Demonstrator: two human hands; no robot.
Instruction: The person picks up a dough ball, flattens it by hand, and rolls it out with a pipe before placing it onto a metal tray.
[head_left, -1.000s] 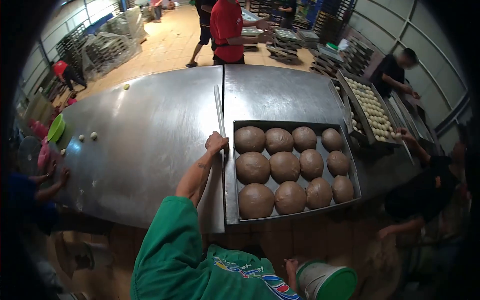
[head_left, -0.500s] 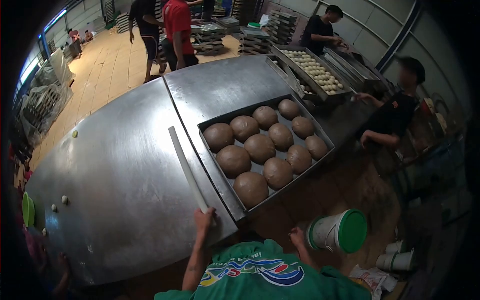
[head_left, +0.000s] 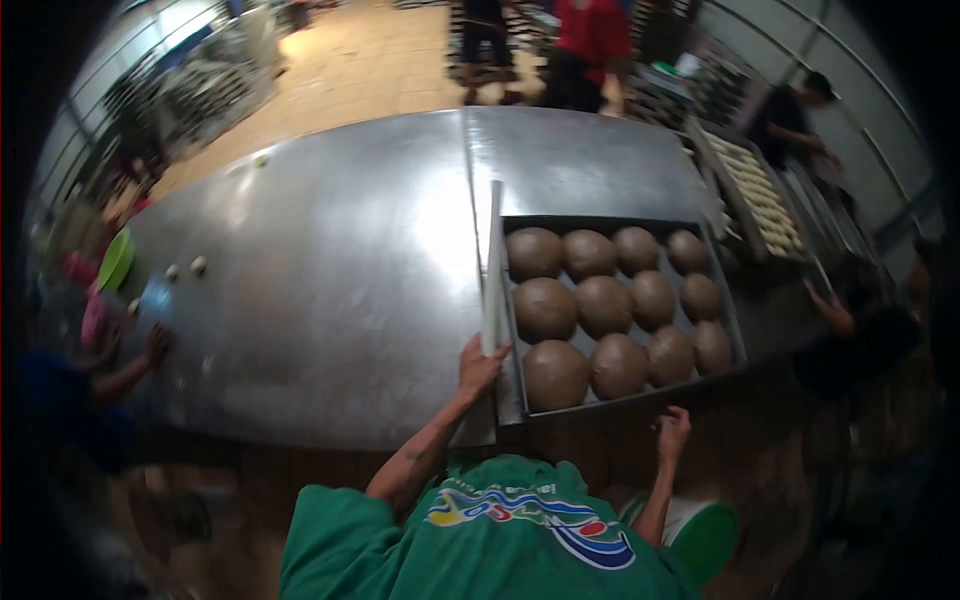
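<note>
My left hand [head_left: 482, 366] is closed around the near end of a long pale rod [head_left: 492, 265]. The rod points away from me over the metal table, along the left side of a large metal tray [head_left: 738, 350]. Several big brown dough balls [head_left: 545, 309] sit in rows in that tray. Just off the tray's front edge, my right hand [head_left: 675, 428] hangs in the air with fingers loosely bent and apart, nothing seen in it.
The steel table [head_left: 330, 300] has a seam beside the rod. Small dough pieces [head_left: 198, 264] and a green bowl [head_left: 116, 260] are at left, near another person's hand [head_left: 158, 343]. Trays of pale dough balls [head_left: 752, 185] stand right. A green-lidded bucket [head_left: 705, 540] is by my right arm.
My view has turned, shifting the table and tray in the picture. The rod has swung closer to the tray's left side. My right hand has moved from beside the bucket towards the tray's front edge.
</note>
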